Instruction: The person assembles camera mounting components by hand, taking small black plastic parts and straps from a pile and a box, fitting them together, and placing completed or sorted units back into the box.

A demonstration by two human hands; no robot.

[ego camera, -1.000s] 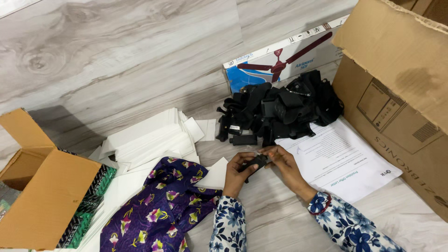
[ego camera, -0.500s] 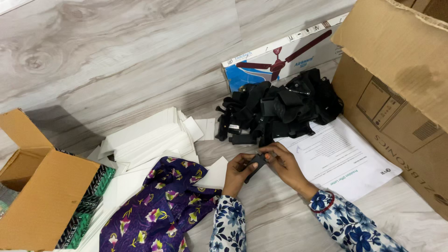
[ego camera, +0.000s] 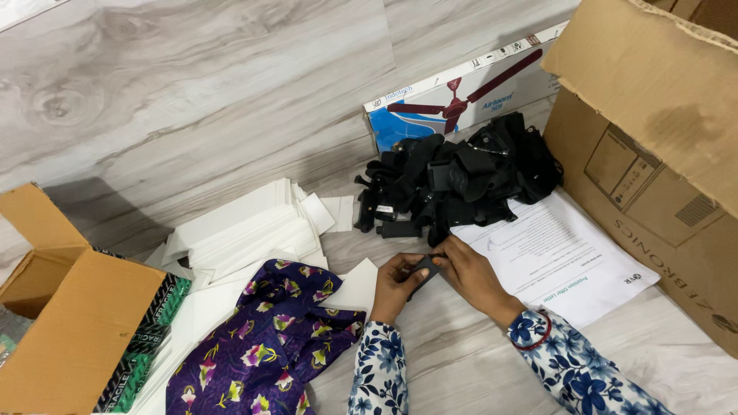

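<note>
Large brown carton (ego camera: 653,146) open at right, white printed sheet (ego camera: 557,257) flat on the floor before it, heap of black parts (ego camera: 453,180) just behind. Purple flowered cloth (ego camera: 265,338) and stack of white cards (ego camera: 246,227) at left. Left hand (ego camera: 396,280) and right hand (ego camera: 469,273) both pinching one small black piece (ego camera: 422,269), low over the floor beside the sheet.

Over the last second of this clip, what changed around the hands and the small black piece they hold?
Little changed. Both hands, left hand and right hand, kept hold of the small black piece and shifted it slightly as the fingers reworked their grip; nothing was picked up or let go. The black pile, printed sheet, white stack and cardboard boxes stayed put.
</note>
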